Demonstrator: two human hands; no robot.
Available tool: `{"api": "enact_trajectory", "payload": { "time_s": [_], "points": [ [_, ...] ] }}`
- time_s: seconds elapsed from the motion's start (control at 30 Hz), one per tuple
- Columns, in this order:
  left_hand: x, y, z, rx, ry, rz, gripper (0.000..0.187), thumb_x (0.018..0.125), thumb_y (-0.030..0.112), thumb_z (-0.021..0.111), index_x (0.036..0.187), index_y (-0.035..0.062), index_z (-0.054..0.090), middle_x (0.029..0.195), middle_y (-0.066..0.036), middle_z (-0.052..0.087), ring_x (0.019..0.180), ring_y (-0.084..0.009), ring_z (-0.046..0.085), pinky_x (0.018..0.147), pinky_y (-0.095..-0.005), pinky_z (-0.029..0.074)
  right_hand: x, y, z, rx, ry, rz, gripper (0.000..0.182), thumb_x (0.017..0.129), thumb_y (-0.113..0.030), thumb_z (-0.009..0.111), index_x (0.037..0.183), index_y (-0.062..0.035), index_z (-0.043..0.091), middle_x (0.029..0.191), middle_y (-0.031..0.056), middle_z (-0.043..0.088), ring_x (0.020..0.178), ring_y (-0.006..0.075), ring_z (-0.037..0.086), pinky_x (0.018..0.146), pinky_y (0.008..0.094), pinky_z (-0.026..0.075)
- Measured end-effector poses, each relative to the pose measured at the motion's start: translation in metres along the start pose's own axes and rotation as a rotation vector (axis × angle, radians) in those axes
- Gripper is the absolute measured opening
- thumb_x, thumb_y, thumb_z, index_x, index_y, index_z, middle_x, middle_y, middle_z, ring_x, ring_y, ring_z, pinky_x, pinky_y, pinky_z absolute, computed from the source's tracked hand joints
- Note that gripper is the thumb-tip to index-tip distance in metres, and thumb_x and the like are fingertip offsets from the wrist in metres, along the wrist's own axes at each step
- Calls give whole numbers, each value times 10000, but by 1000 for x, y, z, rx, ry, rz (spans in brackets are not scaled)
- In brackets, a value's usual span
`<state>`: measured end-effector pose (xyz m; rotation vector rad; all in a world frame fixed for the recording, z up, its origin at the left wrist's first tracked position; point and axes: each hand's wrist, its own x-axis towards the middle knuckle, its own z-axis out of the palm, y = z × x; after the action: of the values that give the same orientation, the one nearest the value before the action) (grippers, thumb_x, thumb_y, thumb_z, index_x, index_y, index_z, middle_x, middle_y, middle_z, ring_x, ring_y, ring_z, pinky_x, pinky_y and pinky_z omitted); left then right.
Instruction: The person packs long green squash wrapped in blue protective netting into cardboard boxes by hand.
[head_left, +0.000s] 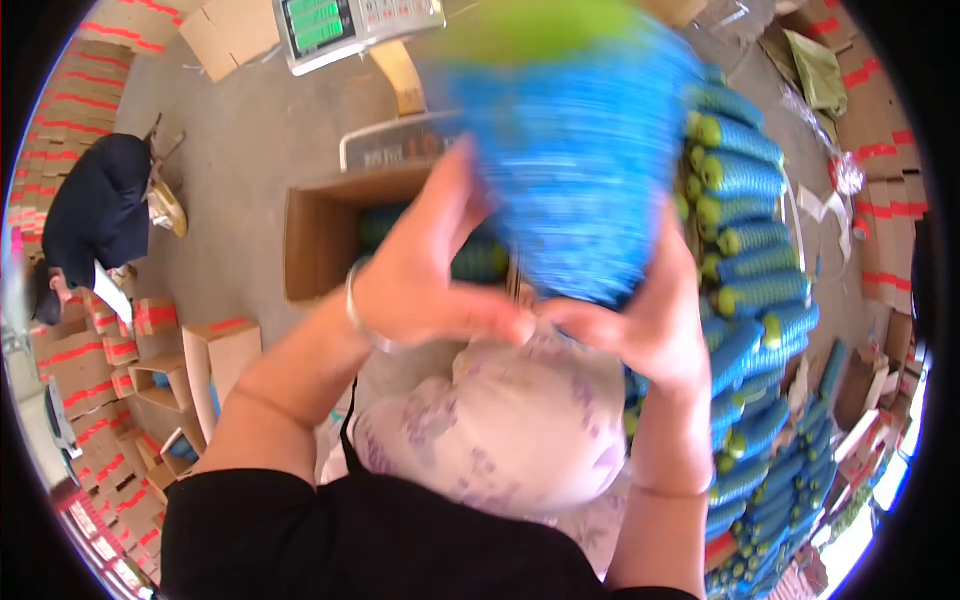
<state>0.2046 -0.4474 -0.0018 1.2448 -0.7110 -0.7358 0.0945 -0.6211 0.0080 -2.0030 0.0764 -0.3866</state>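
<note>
A green fruit in a blue foam net sleeve point(575, 140) is held up close to the camera and is blurred. My left hand point(430, 275) grips the sleeve's lower left side. My right hand point(645, 320) pinches its lower right end. Both hands meet under the sleeve. Below them stands an open cardboard box point(320, 235) with dark green fruit inside, partly hidden by my left hand.
A long heap of fruit in blue net sleeves point(755, 260) runs down the right. A digital scale point(355, 25) stands behind the box. Stacked cartons point(90, 360) line the left, where another person in dark clothes point(95, 215) bends. More cartons point(880, 190) sit far right.
</note>
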Motion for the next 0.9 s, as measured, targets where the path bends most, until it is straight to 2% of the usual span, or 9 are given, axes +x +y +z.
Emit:
{"api": "enact_trajectory", "payload": {
  "time_s": [0.03, 0.13, 0.2, 0.3, 0.4, 0.53, 0.67, 0.73, 0.9],
  "points": [
    [16, 10, 4, -23, -79, 160, 1175, 523, 464, 846, 1387, 14, 190, 1329, -182, 390, 1226, -278, 409, 1011, -406, 362, 8, -13, 4, 108, -90, -81, 847, 603, -309, 814, 1255, 57, 416, 1111, 136, 548, 1018, 232, 532, 905, 334, 405],
    [1, 44, -31, -8, -31, 102, 937, 622, 370, 814, 1315, -26, 322, 1277, -185, 447, 1144, -281, 496, 948, -389, 442, 21, -20, -4, 105, -172, -189, 631, 780, -345, 688, 1253, 11, 468, 1116, 90, 543, 997, 191, 524, 888, 311, 408],
    [-12, 49, -66, 100, -58, 137, 879, 632, 294, 809, 1309, -13, 339, 1251, -170, 474, 1128, -252, 507, 941, -381, 440, 11, -9, 10, -20, -11, 149, 591, 763, -331, 695, 1208, 10, 506, 1009, 141, 596, 915, 242, 571, 803, 331, 452],
    [-26, 63, -76, 379, -57, -110, 795, 599, 77, 768, 1282, 39, 364, 1151, -94, 550, 1035, -194, 557, 893, -347, 446, 4, 21, 31, -163, -258, 412, 622, 783, -398, 649, 1206, 28, 487, 908, 148, 630, 834, 278, 608, 741, 348, 476],
    [-25, 23, -93, 800, -268, 3, 801, 616, 101, 757, 1297, 74, 337, 1140, -123, 549, 1017, -239, 564, 896, -351, 438, 3, 42, 57, -247, -394, 475, 579, 780, -369, 631, 1165, 42, 495, 911, 181, 631, 836, 324, 614, 739, 372, 481],
    [-34, -25, -101, 1046, -525, -394, 798, 636, 154, 731, 1293, 65, 287, 1125, -220, 533, 1066, -366, 524, 919, -360, 416, 5, 48, 73, -378, -681, 510, 422, 774, -220, 556, 1090, 53, 495, 914, 250, 614, 857, 392, 598, 752, 414, 481],
    [-28, -58, -106, 1040, -650, -538, 782, 625, 181, 734, 1264, 42, 305, 1112, -246, 537, 1041, -375, 531, 900, -376, 426, -10, 69, 75, -166, -542, 566, 400, 759, -165, 511, 1075, 78, 474, 809, 262, 616, 806, 420, 595, 738, 421, 485],
    [-24, -77, -109, 1046, -687, -528, 782, 622, 197, 731, 1260, 32, 310, 1104, -252, 542, 1031, -376, 536, 897, -381, 428, -10, 74, 74, -100, -460, 554, 414, 769, -177, 512, 1076, 95, 455, 685, 225, 618, 703, 372, 627, 662, 416, 500],
    [-14, -142, -101, 1227, -743, -552, 760, 619, 260, 714, 1235, -16, 366, 1145, -267, 517, 1081, -388, 505, 943, -391, 402, -6, 61, 69, -32, -527, 669, 422, 796, -187, 512, 1114, 79, 433, 669, 180, 626, 594, 252, 638, 557, 364, 506]
  ]
}}
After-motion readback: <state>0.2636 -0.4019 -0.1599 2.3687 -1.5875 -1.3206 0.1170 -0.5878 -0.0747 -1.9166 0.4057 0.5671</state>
